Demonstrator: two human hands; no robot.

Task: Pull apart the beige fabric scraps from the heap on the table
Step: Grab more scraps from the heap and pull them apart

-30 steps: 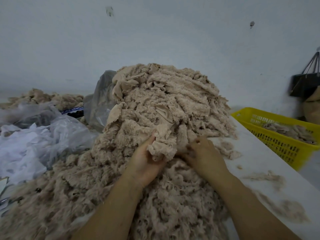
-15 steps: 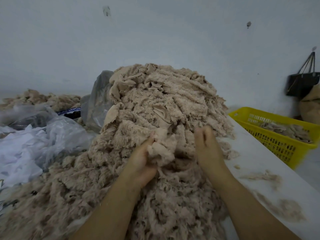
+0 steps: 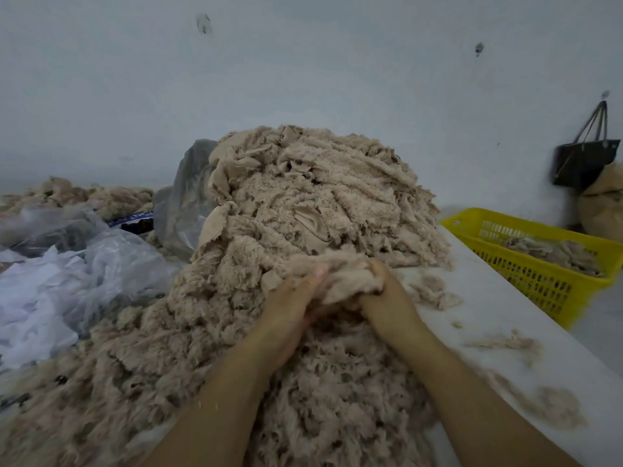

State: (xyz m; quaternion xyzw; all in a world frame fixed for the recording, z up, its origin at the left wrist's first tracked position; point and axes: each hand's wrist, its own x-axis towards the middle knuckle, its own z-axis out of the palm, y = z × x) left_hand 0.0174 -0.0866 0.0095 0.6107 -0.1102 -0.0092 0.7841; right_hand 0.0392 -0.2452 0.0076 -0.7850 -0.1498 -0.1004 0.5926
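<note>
A big heap (image 3: 303, 197) of beige fabric scraps sits on the white desk (image 3: 505, 308), up against the wall (image 3: 303, 62). It is tall and fluffy at the back and spreads out low toward the front. Both hands are at the front of the heap, close together. The left hand (image 3: 290, 311) and the right hand (image 3: 387, 298) hold one soft clump (image 3: 344, 274) of scraps between them. The fingers (image 3: 318, 273) are curled into the clump and clamped on it. The tips are buried in the fluff, so it is hard to see just how each one lies. The clump touches the heap behind it. Some small bits (image 3: 435, 291) of scrap lie on the bare desk just beside the right hand. A yellow basket (image 3: 539, 291) with a few scraps in it stands off to the right. Crinkly plastic bags (image 3: 101, 264) lie on the left. A black bag (image 3: 583, 160) hangs on the wall.
</note>
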